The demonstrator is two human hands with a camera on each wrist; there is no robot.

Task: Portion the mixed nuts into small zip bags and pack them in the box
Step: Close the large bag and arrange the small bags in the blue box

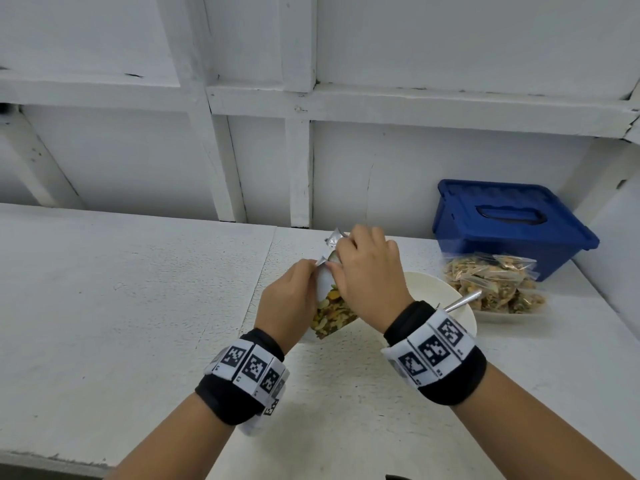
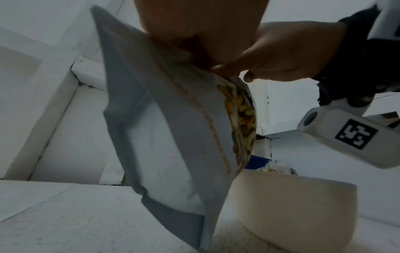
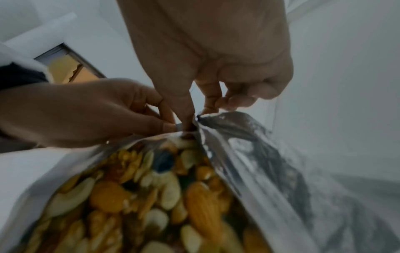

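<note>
A white foil pouch of mixed nuts (image 1: 333, 315) is held upright above the table, just left of the cream bowl (image 1: 462, 318). My left hand (image 1: 294, 292) pinches the pouch's top edge. Right beside it, my right hand (image 1: 367, 271) pinches a silvery strip (image 1: 333, 238) partly torn from the top. The right wrist view looks down the pouch face (image 3: 151, 196), covered with nuts, with the foil (image 3: 249, 142) splitting under my right hand (image 3: 205, 51) and left hand (image 3: 75, 116). The left wrist view shows the pouch's plain back (image 2: 173, 137) beside the bowl (image 2: 292, 205).
A metal spoon (image 1: 463, 301) leans in the bowl. Several filled zip bags (image 1: 495, 284) are piled to the bowl's right. Behind them, against the wall, stands the blue box (image 1: 509, 223) with its lid on. White table stretches away to the left.
</note>
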